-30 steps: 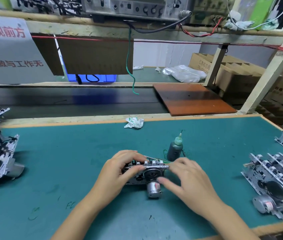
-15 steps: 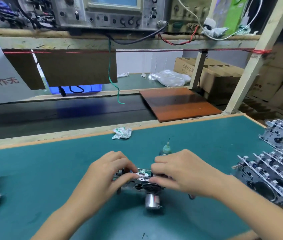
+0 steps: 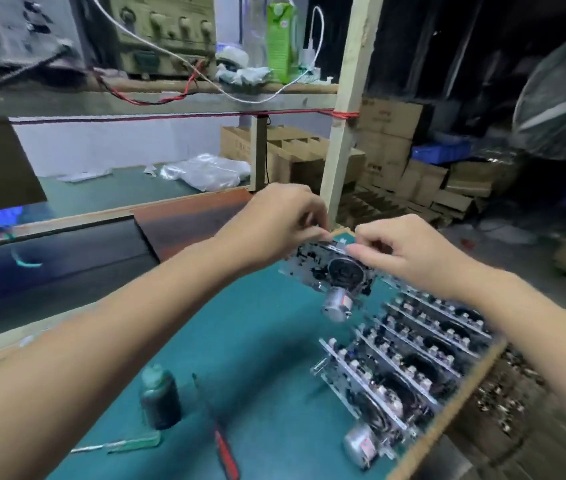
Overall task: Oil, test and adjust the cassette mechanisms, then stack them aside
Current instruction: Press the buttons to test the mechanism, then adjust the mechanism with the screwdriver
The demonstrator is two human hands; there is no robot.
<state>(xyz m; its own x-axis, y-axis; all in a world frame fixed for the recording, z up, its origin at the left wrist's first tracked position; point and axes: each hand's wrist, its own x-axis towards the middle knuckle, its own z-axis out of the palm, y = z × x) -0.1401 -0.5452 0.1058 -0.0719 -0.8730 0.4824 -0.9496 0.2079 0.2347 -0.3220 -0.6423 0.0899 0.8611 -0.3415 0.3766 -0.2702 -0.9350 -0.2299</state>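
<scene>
The cassette mechanism (image 3: pixel 331 268) looks stiff and fairly light, a thin metal plate crowded with small black plastic parts, so it is best taken by the bare top edge and ends of the plate, away from the levers and the round wheel. The small silver motor (image 3: pixel 337 306) hanging from its lower side probably pulls the weight downward. The left hand (image 3: pixel 279 223) pinches the top edge at the left with curled fingers, and the right hand (image 3: pixel 409 252) pinches it at the right; together they hold it in the air above the green mat (image 3: pixel 267 341), just behind the row of finished mechanisms (image 3: pixel 409 362) standing on edge near the table's right side. A dark oil bottle (image 3: pixel 160 398) and a red-handled screwdriver (image 3: pixel 221 434) lie nearer the person.
</scene>
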